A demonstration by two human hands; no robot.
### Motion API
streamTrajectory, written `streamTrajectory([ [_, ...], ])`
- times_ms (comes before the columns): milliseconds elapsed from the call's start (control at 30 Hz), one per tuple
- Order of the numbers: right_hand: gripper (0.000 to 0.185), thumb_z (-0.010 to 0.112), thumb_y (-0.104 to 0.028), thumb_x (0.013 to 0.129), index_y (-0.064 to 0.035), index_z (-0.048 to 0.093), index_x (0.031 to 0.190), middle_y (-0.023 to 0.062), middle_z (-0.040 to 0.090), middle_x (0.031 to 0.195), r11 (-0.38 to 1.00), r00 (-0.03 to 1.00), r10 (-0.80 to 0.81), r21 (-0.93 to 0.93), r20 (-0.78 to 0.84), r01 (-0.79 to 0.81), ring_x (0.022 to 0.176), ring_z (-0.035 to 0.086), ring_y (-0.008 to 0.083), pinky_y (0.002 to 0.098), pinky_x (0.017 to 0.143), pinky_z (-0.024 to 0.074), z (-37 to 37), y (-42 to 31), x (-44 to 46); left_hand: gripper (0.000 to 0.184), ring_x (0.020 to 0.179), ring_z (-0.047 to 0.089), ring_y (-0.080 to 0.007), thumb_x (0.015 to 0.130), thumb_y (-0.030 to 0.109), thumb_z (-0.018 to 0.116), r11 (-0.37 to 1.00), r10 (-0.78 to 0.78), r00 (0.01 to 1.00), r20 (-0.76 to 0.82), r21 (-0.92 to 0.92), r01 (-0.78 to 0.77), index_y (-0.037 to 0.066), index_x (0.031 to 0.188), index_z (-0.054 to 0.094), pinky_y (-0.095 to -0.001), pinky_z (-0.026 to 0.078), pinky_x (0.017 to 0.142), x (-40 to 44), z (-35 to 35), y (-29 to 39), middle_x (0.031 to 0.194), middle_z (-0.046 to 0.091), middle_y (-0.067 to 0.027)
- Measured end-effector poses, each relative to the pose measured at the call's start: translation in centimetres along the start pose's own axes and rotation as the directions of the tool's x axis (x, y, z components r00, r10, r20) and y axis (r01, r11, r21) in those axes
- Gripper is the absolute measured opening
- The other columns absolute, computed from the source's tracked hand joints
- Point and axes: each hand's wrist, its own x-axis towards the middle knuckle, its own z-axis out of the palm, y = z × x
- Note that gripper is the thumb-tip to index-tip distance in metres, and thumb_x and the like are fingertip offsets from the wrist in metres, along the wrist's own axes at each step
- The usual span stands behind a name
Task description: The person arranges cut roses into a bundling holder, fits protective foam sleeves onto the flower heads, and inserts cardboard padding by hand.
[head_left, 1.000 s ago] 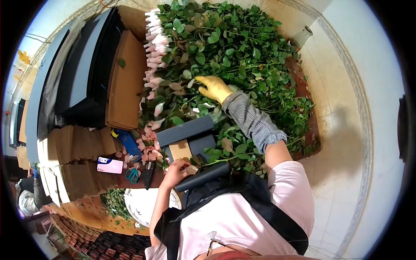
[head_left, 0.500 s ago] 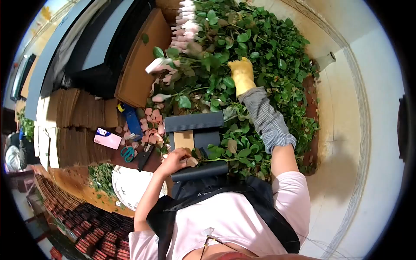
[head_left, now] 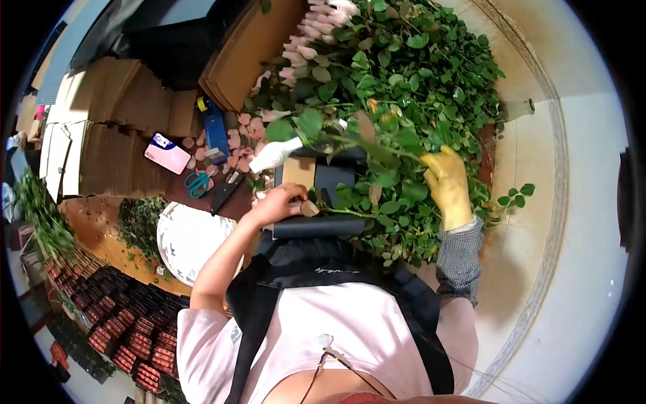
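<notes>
The right hand (head_left: 449, 188), in a yellow glove at right of centre, has its fingers closed on the stem of a flower (head_left: 276, 155) whose pale, sleeved head points left near the frame's centre. The bare left hand (head_left: 277, 203) is curled beside a tan leaf (head_left: 309, 209) and a dark roll (head_left: 317, 227); whether it grips anything cannot be told. Half a second ago the glove was over the leafy pile (head_left: 431, 74); now it is lower and farther right, while the left hand remains beside the roll. Leaves on the held stem blur, partly hiding the tan card (head_left: 299, 171); the left fingertips are obscured.
</notes>
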Motion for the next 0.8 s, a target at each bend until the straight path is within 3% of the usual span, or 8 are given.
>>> streamTrajectory([
  [167, 0.017, 0.065, -0.002, 0.074, -0.011, 0.067, 0.089, 0.0092, 0.062, 0.067, 0.969, 0.969, 0.19, -0.191, 0.159, -0.159, 0.071, 0.064, 0.0296, 0.0439, 0.09, 0.0504, 6.8, -0.9, -8.1, 0.024, 0.1, 0.063, -0.0377, 0.082, 0.004, 0.066, 0.992, -0.041, 0.99, 0.133, 0.125, 0.024, 0.0, 0.105, 0.069, -0.043, 0.05, 0.088, 0.1, -0.8, 0.5, 0.103, 0.066, -0.0177],
  [233, 0.012, 0.062, -0.004, 0.078, -0.0139, 0.067, 0.085, 0.0086, 0.063, 0.066, 0.948, 0.935, 0.216, -0.288, 0.28, -0.133, 0.072, 0.066, 0.0272, 0.0401, 0.089, 0.05, 12.3, -0.7, -11.7, 0.024, 0.1, 0.063, -0.0386, 0.083, 0.005, 0.066, 0.987, -0.002, 0.99, 0.142, 0.16, -0.021, 0.0, 0.106, 0.069, -0.0436, 0.051, 0.088, 0.2, -1.4, 1.9, 0.104, 0.066, -0.018],
  [367, 0.015, 0.061, -0.004, 0.083, -0.0158, 0.068, 0.086, 0.0072, 0.068, 0.073, 0.927, 0.858, 0.303, -0.338, 0.415, -0.164, 0.081, 0.069, 0.0241, 0.0375, 0.098, 0.0464, 11.9, -2.8, -12.6, 0.022, 0.097, 0.062, -0.0375, 0.084, 0.012, 0.07, 0.945, -0.044, 0.982, 0.186, 0.327, -0.019, 0.005, 0.105, 0.068, -0.0435, 0.051, 0.084, 0.0, -1.9, 3.4, 0.103, 0.064, -0.0157],
  [433, 0.016, 0.061, -0.004, 0.083, -0.0166, 0.069, 0.089, 0.0061, 0.067, 0.073, 0.899, 0.84, 0.361, -0.389, 0.404, -0.199, 0.081, 0.069, 0.0233, 0.0374, 0.103, 0.0435, 11.2, -2.5, -12.5, 0.033, 0.095, 0.062, -0.0375, 0.082, 0.013, 0.073, 0.76, 0.042, 0.996, 0.081, 0.645, -0.085, 0.003, 0.113, 0.066, -0.0461, 0.051, 0.084, 0.4, -2.2, 5.3, 0.108, 0.059, -0.0149],
  [533, 0.015, 0.058, -0.006, 0.083, -0.0162, 0.069, 0.085, 0.0065, 0.062, 0.069, 0.945, 0.905, 0.289, -0.241, 0.311, -0.219, 0.076, 0.065, 0.0238, 0.039, 0.1, 0.0447, 13.8, -0.6, -14.5, 0.04, 0.092, 0.061, -0.0365, 0.082, 0.016, 0.076, 0.775, 0.117, 0.993, -0.009, 0.626, -0.085, 0.004, 0.119, 0.063, -0.0462, 0.051, 0.08, 0.1, -1.6, 3.1, 0.11, 0.053, -0.0138],
  [600, 0.015, 0.057, -0.007, 0.082, -0.0167, 0.069, 0.083, 0.0068, 0.06, 0.068, 0.971, 0.944, 0.237, -0.024, 0.229, -0.238, 0.074, 0.063, 0.0237, 0.0407, 0.098, 0.0456, 15.3, -0.3, -15.5, 0.043, 0.093, 0.063, -0.0341, 0.082, 0.011, 0.077, 0.886, -0.017, 0.998, 0.057, 0.464, -0.011, 0.003, 0.121, 0.062, -0.0431, 0.054, 0.079, 0.4, -2.1, 2.1, 0.112, 0.053, -0.0136],
  [700, 0.017, 0.057, -0.006, 0.082, -0.0184, 0.068, 0.085, 0.0056, 0.061, 0.069, 0.956, 0.924, 0.243, -0.232, 0.296, -0.178, 0.077, 0.064, 0.0232, 0.0412, 0.105, 0.0415, 13.1, -0.4, -15.2, 0.048, 0.096, 0.067, -0.0308, 0.08, -0.003, 0.074, 0.973, -0.061, 0.991, 0.117, 0.229, 0.033, 0.001, 0.125, 0.06, -0.0368, 0.057, 0.082, 0.3, -2.2, 1.5, 0.113, 0.053, -0.0144],
  [800, 0.017, 0.058, -0.006, 0.082, -0.0205, 0.067, 0.084, 0.0046, 0.062, 0.072, 0.92, 0.907, 0.306, -0.337, 0.29, -0.202, 0.079, 0.065, 0.0226, 0.0408, 0.111, 0.0364, 10.8, -1.0, -14.0, 0.054, 0.102, 0.064, -0.0326, 0.079, -0.004, 0.073, 0.991, -0.134, 0.985, 0.107, 0.041, 0.13, 0.002, 0.13, 0.057, -0.0389, 0.055, 0.086, 0.2, -1.8, 1.9, 0.115, 0.053, -0.0143],
])
